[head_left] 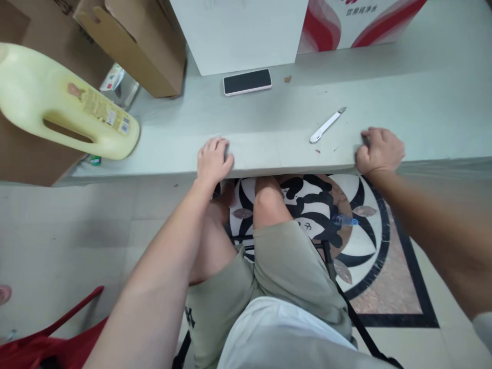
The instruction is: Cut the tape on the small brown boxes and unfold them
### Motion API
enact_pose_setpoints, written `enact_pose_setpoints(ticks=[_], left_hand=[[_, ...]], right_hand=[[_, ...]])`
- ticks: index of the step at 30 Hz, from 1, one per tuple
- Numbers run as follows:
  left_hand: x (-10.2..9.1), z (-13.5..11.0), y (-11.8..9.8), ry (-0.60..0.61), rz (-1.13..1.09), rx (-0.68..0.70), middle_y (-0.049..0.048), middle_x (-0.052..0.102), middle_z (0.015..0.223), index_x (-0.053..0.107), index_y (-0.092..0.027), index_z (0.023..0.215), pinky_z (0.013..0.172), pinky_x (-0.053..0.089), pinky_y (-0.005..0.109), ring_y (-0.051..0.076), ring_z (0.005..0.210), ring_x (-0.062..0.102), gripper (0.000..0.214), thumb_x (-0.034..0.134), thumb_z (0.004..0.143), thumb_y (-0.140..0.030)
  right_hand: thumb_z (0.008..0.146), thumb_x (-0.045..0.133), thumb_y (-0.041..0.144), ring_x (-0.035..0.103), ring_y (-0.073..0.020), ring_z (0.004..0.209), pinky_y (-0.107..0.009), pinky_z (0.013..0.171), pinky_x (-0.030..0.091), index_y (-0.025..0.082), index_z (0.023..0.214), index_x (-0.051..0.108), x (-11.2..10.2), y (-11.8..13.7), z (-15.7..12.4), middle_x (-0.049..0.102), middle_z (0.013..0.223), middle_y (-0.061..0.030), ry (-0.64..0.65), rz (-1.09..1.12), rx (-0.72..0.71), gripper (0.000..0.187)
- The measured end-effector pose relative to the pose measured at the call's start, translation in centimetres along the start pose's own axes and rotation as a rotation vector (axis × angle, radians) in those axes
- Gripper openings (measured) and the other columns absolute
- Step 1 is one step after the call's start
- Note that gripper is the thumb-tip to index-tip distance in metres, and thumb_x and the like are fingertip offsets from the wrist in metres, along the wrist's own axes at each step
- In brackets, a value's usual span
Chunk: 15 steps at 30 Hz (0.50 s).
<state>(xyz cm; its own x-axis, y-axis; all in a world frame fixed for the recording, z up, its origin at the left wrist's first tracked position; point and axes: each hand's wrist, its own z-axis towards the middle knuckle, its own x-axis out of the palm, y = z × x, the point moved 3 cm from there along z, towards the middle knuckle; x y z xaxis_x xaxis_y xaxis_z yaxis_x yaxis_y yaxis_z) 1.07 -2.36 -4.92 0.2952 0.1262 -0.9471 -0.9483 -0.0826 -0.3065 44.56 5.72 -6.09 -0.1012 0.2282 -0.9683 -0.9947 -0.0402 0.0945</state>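
Note:
My left hand (213, 159) rests on the front edge of the pale-covered table, its fingers loosely bent and its thumb apart, holding nothing that I can see. Farther right, my right hand (381, 149) lies on the tabletop with its fingers curled in like a fist; nothing shows in it. Nearest to it, on its left, is a white-handled craft knife (327, 125) with its short blade pointing up and right. A flat oblong device with a dark face and white rim (247, 82) lies farther back, between the hands.
A yellow jug-like bottle (109, 134) stands at the left by cardboard boxes (161, 61). At the back are a white box (242, 36) and a red-and-white carton (357, 25). Small brown scraps (287, 79) dot the table (442, 102). A plastic bottle (345, 220) lies on the floor below.

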Motion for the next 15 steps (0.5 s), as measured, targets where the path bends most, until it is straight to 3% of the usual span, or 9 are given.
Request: enact_pose_setpoints(ticks=[5, 9, 13, 15], left_hand=[[-0.1, -0.4, -1.1, -0.032, 0.080, -0.066, 0.0139, 0.061, 0.148, 0.065, -0.021, 0.134, 0.120, 0.038, 0.053, 0.036, 0.143, 0.050, 0.045, 0.045, 0.095, -0.031], [-1.1, 1.1, 0.2, 0.046, 0.082, -0.010, 0.0153, 0.065, 0.139, 0.066, -0.021, 0.126, 0.112, 0.045, 0.055, 0.037, 0.134, 0.056, 0.040, 0.050, 0.092, -0.033], [-5.0, 5.9, 3.3, 0.016, 0.110, 0.035, 0.0165, 0.064, 0.135, 0.065, -0.020, 0.121, 0.113, 0.044, 0.056, 0.038, 0.130, 0.057, 0.039, 0.053, 0.087, -0.035], [-8.5, 9.2, 5.3, -0.147, 0.063, 0.066, 0.0148, 0.063, 0.136, 0.064, -0.023, 0.111, 0.117, 0.038, 0.058, 0.039, 0.135, 0.051, 0.036, 0.062, 0.078, -0.038]], right_hand=[[0.085, 0.041, 0.034, 0.063, -0.0364, 0.130, -0.050, 0.101, 0.048, 0.010, 0.125, 0.069, 0.4, -0.1, -0.1, 0.068, 0.141, -0.0207, -0.039, 0.013, -0.019, 0.055], [0.084, 0.041, 0.037, 0.066, -0.0363, 0.124, -0.051, 0.098, 0.051, 0.013, 0.122, 0.071, 0.8, -0.3, -0.1, 0.071, 0.136, -0.0193, -0.100, 0.032, -0.044, 0.054], [0.084, 0.040, 0.039, 0.068, -0.0378, 0.122, -0.052, 0.096, 0.053, 0.016, 0.120, 0.071, 1.1, -0.4, -0.2, 0.072, 0.136, -0.0171, -0.143, 0.033, -0.051, 0.053], [0.084, 0.041, 0.039, 0.069, -0.0373, 0.123, -0.051, 0.095, 0.054, 0.016, 0.119, 0.072, 1.1, -0.3, -0.3, 0.072, 0.136, -0.0168, -0.148, 0.027, -0.046, 0.052]])
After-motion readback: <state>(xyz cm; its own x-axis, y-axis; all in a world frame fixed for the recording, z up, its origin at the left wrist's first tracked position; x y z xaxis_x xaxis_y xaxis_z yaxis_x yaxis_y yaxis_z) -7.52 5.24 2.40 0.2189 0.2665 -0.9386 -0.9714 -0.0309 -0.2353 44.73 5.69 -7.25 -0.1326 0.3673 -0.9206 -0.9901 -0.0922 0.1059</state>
